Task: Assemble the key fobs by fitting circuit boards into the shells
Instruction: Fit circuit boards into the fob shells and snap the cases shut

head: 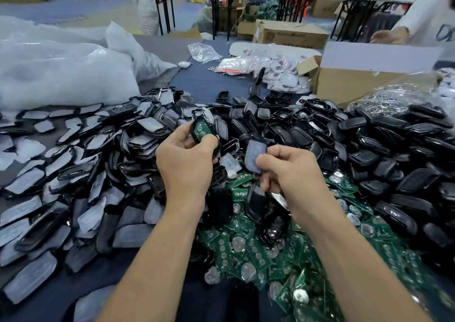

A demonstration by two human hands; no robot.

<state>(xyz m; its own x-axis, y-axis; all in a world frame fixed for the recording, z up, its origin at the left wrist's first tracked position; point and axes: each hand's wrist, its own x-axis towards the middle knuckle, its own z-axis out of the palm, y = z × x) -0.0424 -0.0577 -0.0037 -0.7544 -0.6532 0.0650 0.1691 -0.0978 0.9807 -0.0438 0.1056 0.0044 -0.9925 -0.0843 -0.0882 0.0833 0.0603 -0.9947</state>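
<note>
Left hand [184, 159] curls its fingers round a black shell [195, 136] holding a green circuit board [203, 129]. Right hand [288, 171] pinches a film-covered cover [254, 152] above loose boards [246, 248] at the worktop's [204, 83] near edge

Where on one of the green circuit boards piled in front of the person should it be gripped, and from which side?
Probably pinch a circuit board across its long edges, from above: the boards are thin, flat and overlapping, so only edges are free. Both hands are busy: the left hand holds a shell with a board in it, the right hand a cover.
</note>
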